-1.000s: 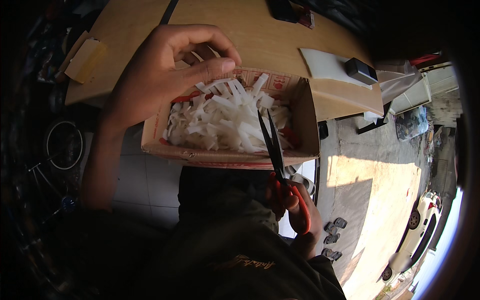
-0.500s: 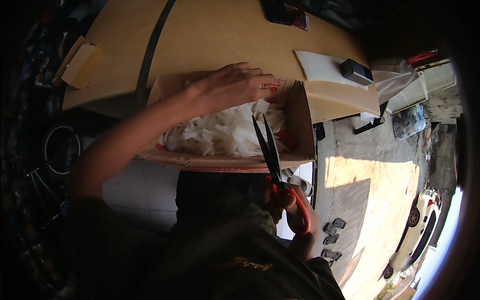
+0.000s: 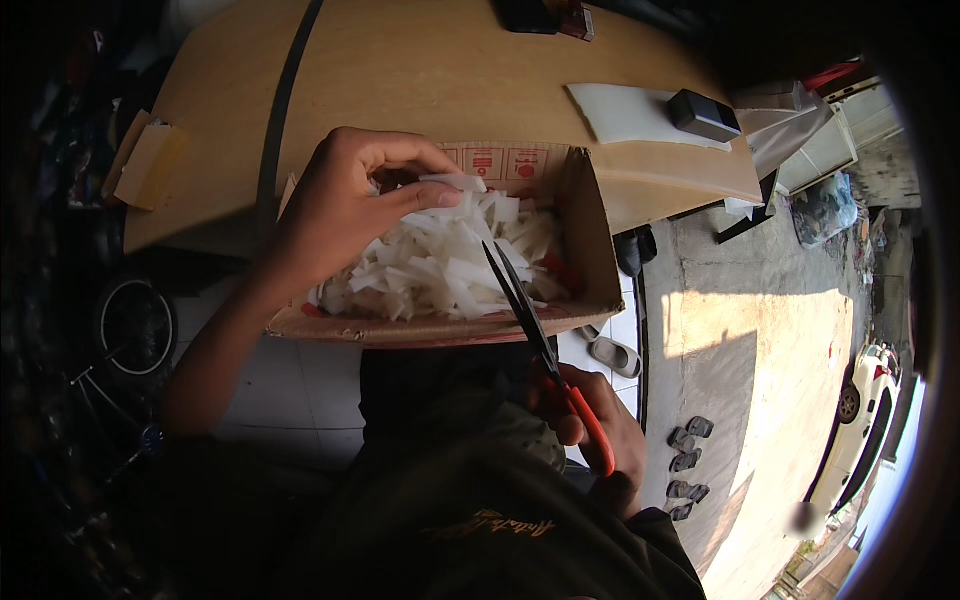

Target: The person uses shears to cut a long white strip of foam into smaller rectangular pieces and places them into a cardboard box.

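Head view, looking down. L hand (image 3: 345, 205) over the open cardboard box (image 3: 590, 250), fingers curled in a pinch: thumb + index tip closed on one white strip (image 3: 455, 183), held just above the heap. Other fingers bent, loosely folded over the far-left part of the box; can't tell if they touch anything.

Heap of white strips (image 3: 450, 265) fills most of the box floor, pieces lying criss-cross, some red showing under them at the right side. Box sits w/ its near wall toward the person, far wall against the tan table (image 3: 420, 70).

R hand (image 3: 590, 430) low, near the person's lap, clenched round the red handles of the scissors (image 3: 540, 340). Fingers through/around the loops; exact finger placement hard to tell, partly in shadow. Blades dark, long, pointing up + left over the box's near wall, tips above the heap. Blades slightly parted, narrow V at the tips. Blades not touching the pinched strip; well apart from L hand.

On table: white flat sheet (image 3: 625, 112) at far right, small dark block (image 3: 704, 114) resting on its right end. Tan taped piece (image 3: 150, 165) at table's left edge.

Floor at right: pale sandal (image 3: 612, 353) just beside the box corner, row of small grey items (image 3: 688, 465) further right
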Demonstrator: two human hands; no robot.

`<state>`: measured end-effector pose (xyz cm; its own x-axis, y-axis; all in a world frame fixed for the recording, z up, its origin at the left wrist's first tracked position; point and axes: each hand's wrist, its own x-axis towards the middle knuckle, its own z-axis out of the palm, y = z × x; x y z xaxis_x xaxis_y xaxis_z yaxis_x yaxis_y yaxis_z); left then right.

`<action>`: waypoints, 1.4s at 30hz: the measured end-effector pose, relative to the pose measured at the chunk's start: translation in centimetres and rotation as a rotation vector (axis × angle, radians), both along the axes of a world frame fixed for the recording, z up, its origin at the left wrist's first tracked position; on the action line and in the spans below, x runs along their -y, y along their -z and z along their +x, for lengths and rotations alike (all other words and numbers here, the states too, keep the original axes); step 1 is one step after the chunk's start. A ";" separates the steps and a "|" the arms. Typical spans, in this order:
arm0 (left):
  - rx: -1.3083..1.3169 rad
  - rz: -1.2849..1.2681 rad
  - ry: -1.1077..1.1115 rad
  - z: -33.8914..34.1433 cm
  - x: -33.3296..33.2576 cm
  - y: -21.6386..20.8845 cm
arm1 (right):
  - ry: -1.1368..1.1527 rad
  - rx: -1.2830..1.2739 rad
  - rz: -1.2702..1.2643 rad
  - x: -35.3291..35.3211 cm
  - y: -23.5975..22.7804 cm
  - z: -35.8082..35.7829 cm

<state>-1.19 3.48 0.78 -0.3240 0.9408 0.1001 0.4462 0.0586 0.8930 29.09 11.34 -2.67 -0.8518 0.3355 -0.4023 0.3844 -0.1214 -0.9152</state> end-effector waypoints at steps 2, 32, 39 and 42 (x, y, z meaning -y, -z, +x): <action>0.351 -0.046 -0.058 0.9 0.9 -0.5 | -0.015 0.022 0.067 0.0 -0.2 -0.4; 0.814 -0.029 -0.161 4.7 2.9 0.7 | -0.002 0.242 0.302 0.4 -3.6 -4.1; 0.890 -0.002 -0.180 5.5 2.8 1.3 | -0.089 0.129 0.271 0.4 -3.4 -3.8; 0.897 -0.017 -0.155 6.0 2.7 1.4 | -0.116 0.163 0.256 0.0 -3.5 -3.9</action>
